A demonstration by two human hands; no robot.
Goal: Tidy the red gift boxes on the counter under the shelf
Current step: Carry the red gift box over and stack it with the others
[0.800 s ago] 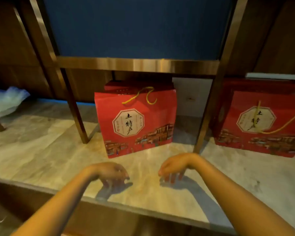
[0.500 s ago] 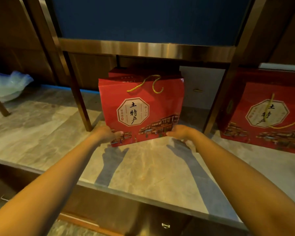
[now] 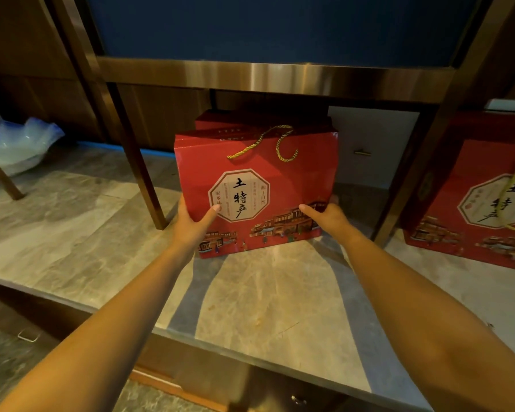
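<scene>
Head view: left hand, right hand grip red gift box

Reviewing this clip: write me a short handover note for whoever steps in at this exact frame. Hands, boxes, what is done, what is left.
Left hand: gripping the lower left edge of the front red gift box, thumb on its face.
Right hand: gripping the lower right edge of the same box, thumb on its face.
Boxes: the front box stands on the marble counter under the metal shelf, slightly skewed. A second red box stands right behind it. Another red box stands to the right, past the shelf leg.
Done: both hands have hold of the front box.
Left: square it up with the box behind; check the right-hand box.
</scene>
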